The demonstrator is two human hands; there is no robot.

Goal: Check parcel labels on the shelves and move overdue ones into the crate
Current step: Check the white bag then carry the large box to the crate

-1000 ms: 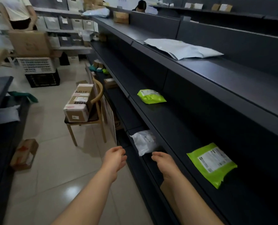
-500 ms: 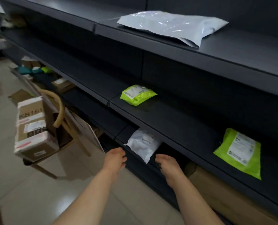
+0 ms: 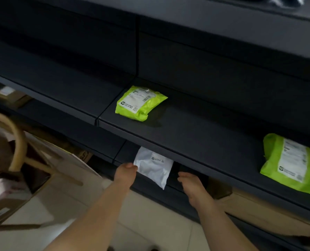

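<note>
Two bare hands reach toward a white parcel [image 3: 153, 168] that lies on the lowest visible shelf, its near corner hanging out over the shelf's front edge. The left hand [image 3: 126, 173] is at the parcel's left edge, its fingers [image 3: 130, 166] bunched together and touching the plastic. Whether they actually pinch the edge cannot be told from this angle. The right hand [image 3: 192, 185] is just to the right of the parcel, not touching it, with its fingers loosely curled and nothing in them. The parcel shows a small printed label near its top, too blurred to read.

Directly above the white parcel runs the dark middle shelf [image 3: 195, 134]. On it, above the parcel and a little to its left, lies a small green parcel [image 3: 139, 103] with a white label facing up. Well to the right of the white parcel, on that same shelf, lies a larger green parcel [image 3: 291, 163], label up as well.

Below and to the right of the white parcel, a long brown cardboard box [image 3: 255, 212] sits under the shelving. Far to the parcel's left, a small cardboard box [image 3: 11, 97] rests on a lower shelf, motion-blurred. Nearer on that side stands a wooden chair [image 3: 18, 142] with a curved back, and blurred stacked boxes [image 3: 4, 196] sit on its seat. Pale floor tiles [image 3: 150, 223] lie beneath the parcel and both forearms.
</note>
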